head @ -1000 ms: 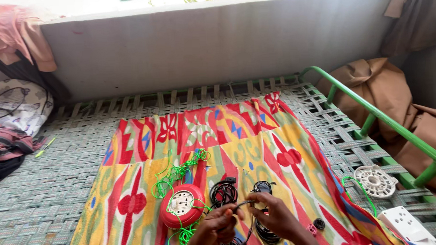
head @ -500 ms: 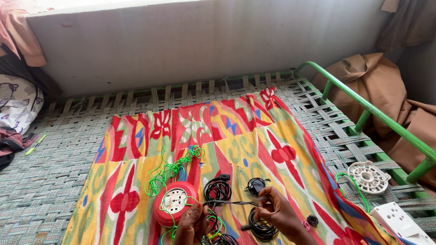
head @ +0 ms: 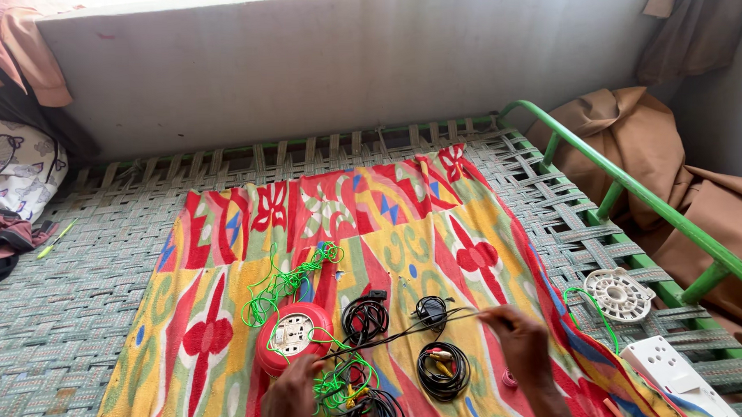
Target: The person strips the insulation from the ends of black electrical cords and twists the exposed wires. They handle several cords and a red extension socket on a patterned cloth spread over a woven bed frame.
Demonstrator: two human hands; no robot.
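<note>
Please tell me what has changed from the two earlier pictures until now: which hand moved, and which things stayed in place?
The right hand has drawn away to the right, pulling a thin black wire out straight. The left hand stayed low beside the red socket reel, near the tangled green wire. The black cable coils, the patterned cloth and the white round plate lie as before.

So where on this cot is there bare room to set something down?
Free: the far half of the patterned cloth beyond the green wire, and the bare webbing left of it. Crowded: the near edge, where the red socket reel, black cable coils and both hands, left and right, sit.
</note>
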